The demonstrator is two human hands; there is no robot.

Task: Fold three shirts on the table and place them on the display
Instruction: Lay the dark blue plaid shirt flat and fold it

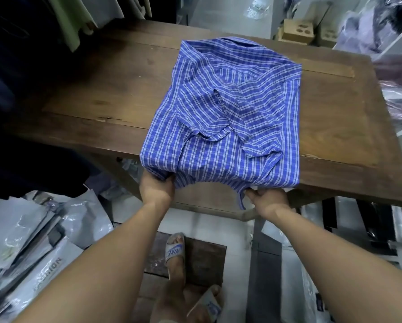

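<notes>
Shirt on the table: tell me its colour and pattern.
The shirt is blue with white plaid lines, seen best in the head view.

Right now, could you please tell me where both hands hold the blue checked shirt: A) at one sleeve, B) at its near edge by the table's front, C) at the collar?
B: the left hand and right hand each grip the near edge of the shirt.

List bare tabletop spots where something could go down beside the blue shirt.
Biggest bare patch: wooden table left of the blue plaid shirt, running to the left edge toward the hanging clothes. Narrower strip right of the shirt, up to the table's right edge. Crowded: near edge, where left hand and right hand grip the shirt's hem.
</notes>
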